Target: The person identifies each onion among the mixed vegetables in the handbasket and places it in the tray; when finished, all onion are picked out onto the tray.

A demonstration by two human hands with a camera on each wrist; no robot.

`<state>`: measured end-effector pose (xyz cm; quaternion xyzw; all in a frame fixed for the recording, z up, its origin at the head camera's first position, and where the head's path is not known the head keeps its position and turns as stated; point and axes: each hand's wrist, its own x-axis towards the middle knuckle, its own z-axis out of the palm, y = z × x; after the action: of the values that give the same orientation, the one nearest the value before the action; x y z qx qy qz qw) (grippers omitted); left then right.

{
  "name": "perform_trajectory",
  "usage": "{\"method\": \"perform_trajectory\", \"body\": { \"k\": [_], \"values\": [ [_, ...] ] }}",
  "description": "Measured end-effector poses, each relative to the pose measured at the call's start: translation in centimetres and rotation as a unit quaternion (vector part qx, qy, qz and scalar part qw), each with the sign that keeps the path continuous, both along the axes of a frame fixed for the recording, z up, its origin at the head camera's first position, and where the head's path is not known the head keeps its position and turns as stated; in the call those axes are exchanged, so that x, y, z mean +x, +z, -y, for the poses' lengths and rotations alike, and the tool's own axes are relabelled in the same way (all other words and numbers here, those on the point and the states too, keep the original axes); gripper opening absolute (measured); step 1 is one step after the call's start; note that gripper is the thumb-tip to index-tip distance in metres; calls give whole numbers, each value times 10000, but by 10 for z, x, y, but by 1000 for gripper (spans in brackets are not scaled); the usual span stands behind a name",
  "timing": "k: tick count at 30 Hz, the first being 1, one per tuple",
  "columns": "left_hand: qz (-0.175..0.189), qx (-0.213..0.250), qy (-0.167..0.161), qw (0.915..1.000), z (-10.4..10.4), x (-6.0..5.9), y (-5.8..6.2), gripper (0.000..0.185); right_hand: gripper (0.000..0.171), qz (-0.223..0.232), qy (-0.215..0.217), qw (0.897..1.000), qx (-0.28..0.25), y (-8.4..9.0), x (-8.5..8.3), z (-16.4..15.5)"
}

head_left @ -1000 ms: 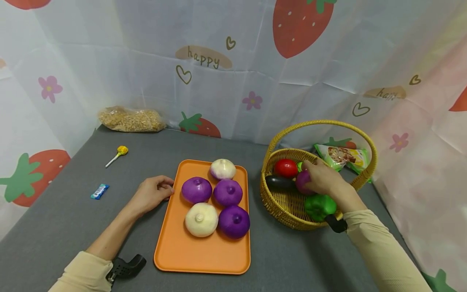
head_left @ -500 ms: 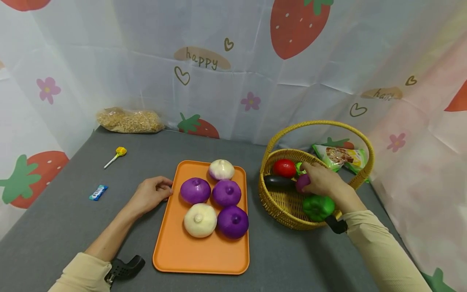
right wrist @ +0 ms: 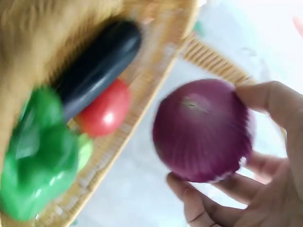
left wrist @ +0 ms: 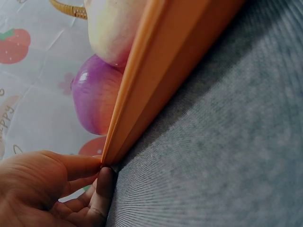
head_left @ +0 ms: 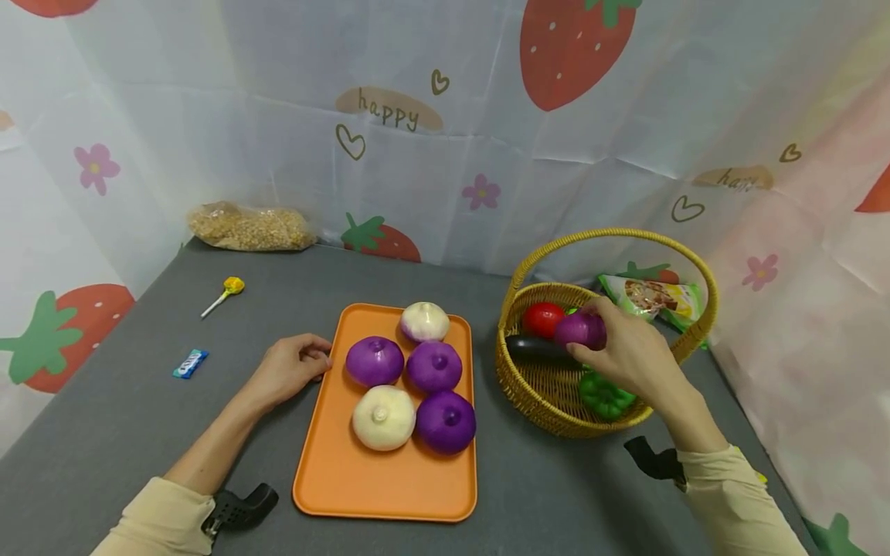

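Observation:
My right hand (head_left: 633,351) grips a purple-red onion (right wrist: 203,130) between thumb and fingers, above the yellow wicker basket (head_left: 538,413). Inside the basket are a red tomato (head_left: 542,318), a dark eggplant (head_left: 542,351) and a green bell pepper (head_left: 603,395); a light green thing (right wrist: 84,150) shows partly beside the tomato. At the left rim of an orange tray (head_left: 382,490), my left hand (head_left: 288,372) pinches the edge with thumb and finger, as the left wrist view shows. On the tray sit several round bulb-like vegetables, purple ones (head_left: 446,422) and cream-white ones (head_left: 383,418).
The basket's tall handle (head_left: 612,234) arches over it. Behind it on the right lies a green snack packet (head_left: 650,300). A bag of yellow grains (head_left: 250,228), a yellow lollipop (head_left: 232,288) and a small blue wrapper (head_left: 190,364) lie on the grey table at left.
My right hand has lifted the onion up from among the vegetables in the basket, moving slightly towards me and uncovering more of the pepper. The left hand has stayed at the tray's rim.

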<state>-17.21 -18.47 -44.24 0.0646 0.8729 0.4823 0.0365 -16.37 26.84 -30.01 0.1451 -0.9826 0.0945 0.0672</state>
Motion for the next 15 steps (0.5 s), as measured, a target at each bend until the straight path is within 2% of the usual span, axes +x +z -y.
{"method": "perform_trajectory", "body": {
  "k": [3,8,10,15],
  "values": [
    [-8,11,13,10000,0,0,0,28,58,-577,294,9971,-389,-1,17,11],
    [29,-24,48,10000,1,0,0,28,69,-1398,1197,9808,-652,-13,48,34],
    [33,-20,43,10000,0,-1,0,28,69,-1447,1461,9760,-712,-19,60,43],
    [41,-6,28,10000,0,-1,1,28,65,-1135,1689,9755,-831,-35,86,60]
  ]
}}
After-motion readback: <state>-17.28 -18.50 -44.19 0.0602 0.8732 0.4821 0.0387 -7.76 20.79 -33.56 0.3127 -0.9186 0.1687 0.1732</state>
